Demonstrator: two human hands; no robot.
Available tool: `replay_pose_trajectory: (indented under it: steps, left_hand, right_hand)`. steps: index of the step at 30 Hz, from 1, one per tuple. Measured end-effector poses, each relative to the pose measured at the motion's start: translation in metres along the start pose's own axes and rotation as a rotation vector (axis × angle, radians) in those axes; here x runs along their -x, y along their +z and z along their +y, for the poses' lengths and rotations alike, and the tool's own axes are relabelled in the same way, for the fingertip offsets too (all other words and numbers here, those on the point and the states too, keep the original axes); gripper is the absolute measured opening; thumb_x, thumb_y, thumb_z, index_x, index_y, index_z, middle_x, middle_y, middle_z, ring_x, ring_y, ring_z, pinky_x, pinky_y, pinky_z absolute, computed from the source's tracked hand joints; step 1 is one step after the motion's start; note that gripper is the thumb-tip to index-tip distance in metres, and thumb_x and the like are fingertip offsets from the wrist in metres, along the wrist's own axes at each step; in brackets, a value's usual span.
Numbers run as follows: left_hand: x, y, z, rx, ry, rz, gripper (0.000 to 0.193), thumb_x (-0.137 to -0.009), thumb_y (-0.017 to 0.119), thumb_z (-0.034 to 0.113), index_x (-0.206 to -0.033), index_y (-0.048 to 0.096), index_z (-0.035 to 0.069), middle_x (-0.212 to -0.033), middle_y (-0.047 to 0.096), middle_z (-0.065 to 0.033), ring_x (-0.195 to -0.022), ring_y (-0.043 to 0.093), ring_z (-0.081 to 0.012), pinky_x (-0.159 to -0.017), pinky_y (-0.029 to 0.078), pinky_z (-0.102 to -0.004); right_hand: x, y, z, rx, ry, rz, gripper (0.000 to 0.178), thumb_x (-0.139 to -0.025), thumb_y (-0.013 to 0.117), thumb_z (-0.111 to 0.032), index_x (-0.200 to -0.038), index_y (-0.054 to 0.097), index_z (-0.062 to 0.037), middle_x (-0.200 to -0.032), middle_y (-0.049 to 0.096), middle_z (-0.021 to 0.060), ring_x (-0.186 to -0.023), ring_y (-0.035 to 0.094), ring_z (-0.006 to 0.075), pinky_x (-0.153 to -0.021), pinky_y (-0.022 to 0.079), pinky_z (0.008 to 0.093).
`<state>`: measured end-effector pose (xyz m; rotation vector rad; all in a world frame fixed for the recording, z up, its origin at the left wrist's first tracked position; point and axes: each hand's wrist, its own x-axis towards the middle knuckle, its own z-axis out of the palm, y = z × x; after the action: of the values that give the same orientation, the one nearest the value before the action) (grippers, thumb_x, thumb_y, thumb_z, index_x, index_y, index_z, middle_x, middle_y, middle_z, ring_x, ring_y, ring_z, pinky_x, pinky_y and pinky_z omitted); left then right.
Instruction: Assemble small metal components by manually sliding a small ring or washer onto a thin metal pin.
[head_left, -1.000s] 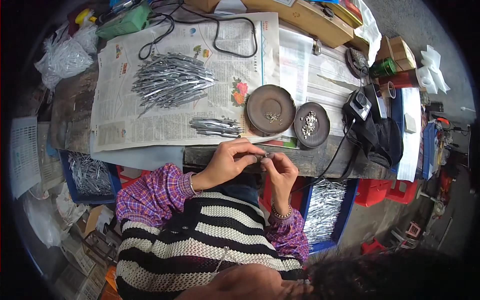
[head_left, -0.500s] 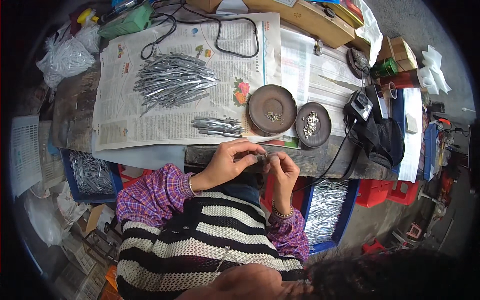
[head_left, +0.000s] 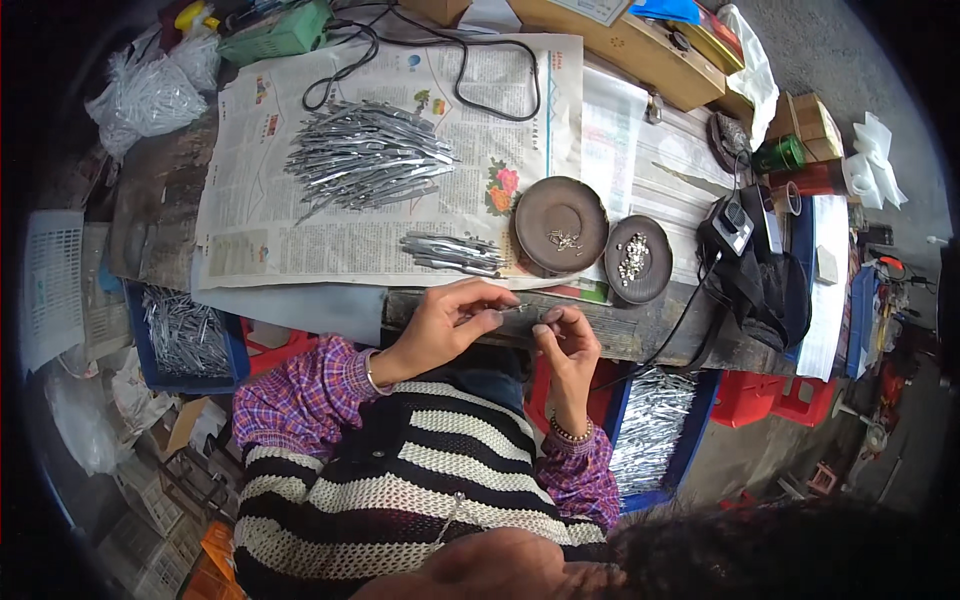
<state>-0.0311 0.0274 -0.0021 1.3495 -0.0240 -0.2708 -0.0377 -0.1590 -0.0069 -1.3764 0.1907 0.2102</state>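
My left hand (head_left: 445, 330) pinches a thin metal piece (head_left: 515, 308) between thumb and forefinger, its tip pointing right, over the bench's front edge. Just right of that tip, my right hand (head_left: 568, 350) is closed in a pinch; what it holds, if anything, is too small to make out. Beyond my hands lies a small bundle of slim grey metal pieces (head_left: 452, 253) on newspaper (head_left: 330, 255). A larger heap of similar pieces (head_left: 370, 155) lies farther back. Two dark round dishes stand to the right: the larger dish (head_left: 540, 205) and the smaller dish (head_left: 652, 285), both with tiny shiny parts.
Under the bench, blue bins of metal pieces stand left (head_left: 150, 365) and right (head_left: 620, 440), near red stools (head_left: 745, 385). A black cable (head_left: 460, 80) curls across the newspaper's far side. At the right are a small dark device (head_left: 728, 225) and a black bag (head_left: 765, 300).
My hands have drawn slightly apart, leaving a gap between the metal piece's tip and my right fingers. The whole view has shifted a little.
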Motion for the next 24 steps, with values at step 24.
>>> replay_pose_trajectory:
  steps: [24]
  left_hand:
    - [0.094,-0.147,0.005,-1.37,0.574,0.407,0.016,-0.067,0.07,0.003,-0.078,0.058,0.003,-0.078,0.057,-0.009,-0.069,0.057,-0.025,-0.061,0.041,-0.0366]
  right_hand:
    - [-0.007,0.02,0.002,0.254,-0.137,-0.064,0.008,-0.082,0.063,0.001,-0.089,0.061,0.0029,-0.082,0.052,0.0004,-0.071,0.05,0.0072,-0.063,0.04,0.0182]
